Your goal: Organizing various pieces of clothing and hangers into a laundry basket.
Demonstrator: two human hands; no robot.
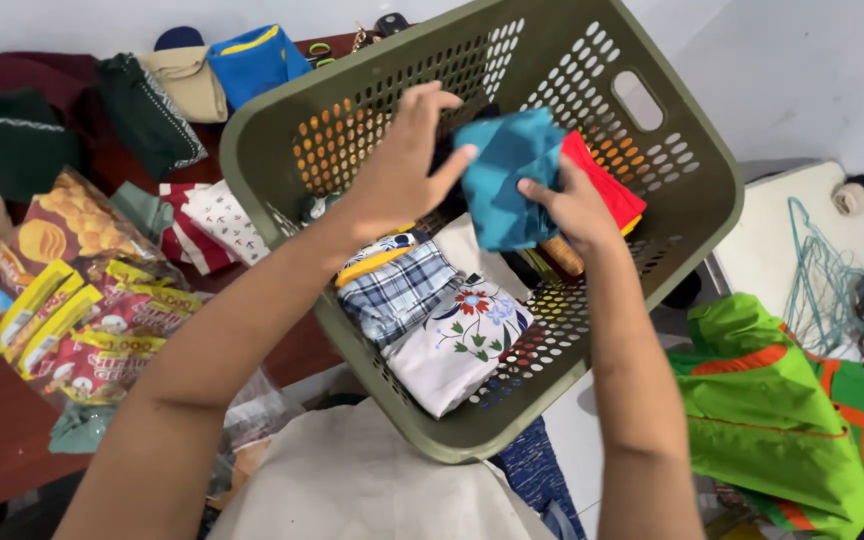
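Over tilted basket [687, 150]: both hands, left [397, 170], right [577, 205], pinch teal cloth [507, 175], lifted clear of folded clothes [432, 310].

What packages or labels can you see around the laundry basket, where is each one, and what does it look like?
Large snack bag: on the red table, left of the basket; clear pouch, orange-brown with round golden shapes.
Small sachets: in front of that bag, overlapping; flat red packets with yellow bands.
Yellow sachets: left of the red ones; narrow strips.
No signs or screens show; hands hold teal cloth, not a package.
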